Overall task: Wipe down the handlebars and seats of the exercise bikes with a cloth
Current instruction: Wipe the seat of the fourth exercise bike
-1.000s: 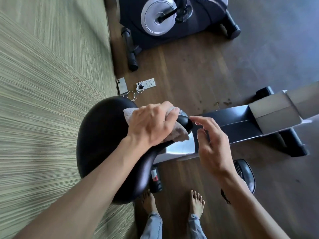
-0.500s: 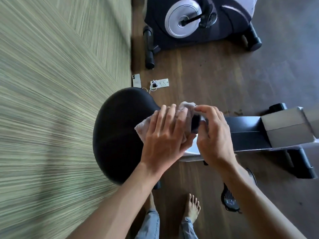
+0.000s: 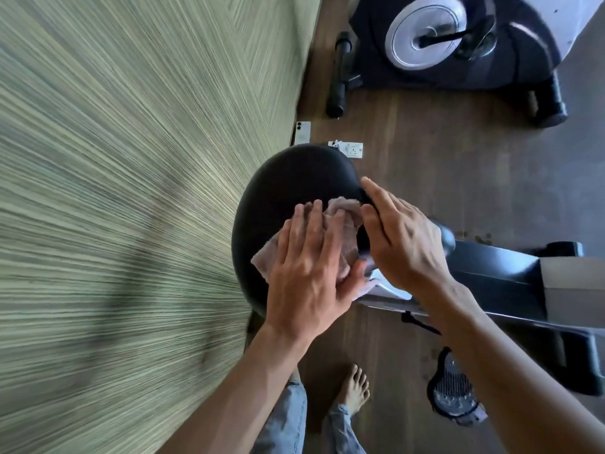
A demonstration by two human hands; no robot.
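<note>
A black bike seat (image 3: pixel 288 181) fills the middle of the view, its narrow nose pointing right. A pale pinkish cloth (image 3: pixel 343 217) lies on the seat's near right part. My left hand (image 3: pixel 311 273) presses flat on the cloth with straight fingers. My right hand (image 3: pixel 399 244) lies over the seat's nose beside the cloth, its fingers reaching onto the seat's far edge and its thumb near the cloth. The nose tip shows just past the right hand. No handlebars are in view.
The bike's black frame (image 3: pixel 491 276) runs right, with a pedal (image 3: pixel 455 391) below it. A second exercise bike (image 3: pixel 442 44) stands at the top. A phone (image 3: pixel 302 132) and a floor socket (image 3: pixel 352 149) lie beyond the seat. A striped green wall (image 3: pixel 131 191) is on the left.
My left hand has slid with the cloth from the seat's nose back onto the wide part. My right hand has come onto the nose and spread over it.
</note>
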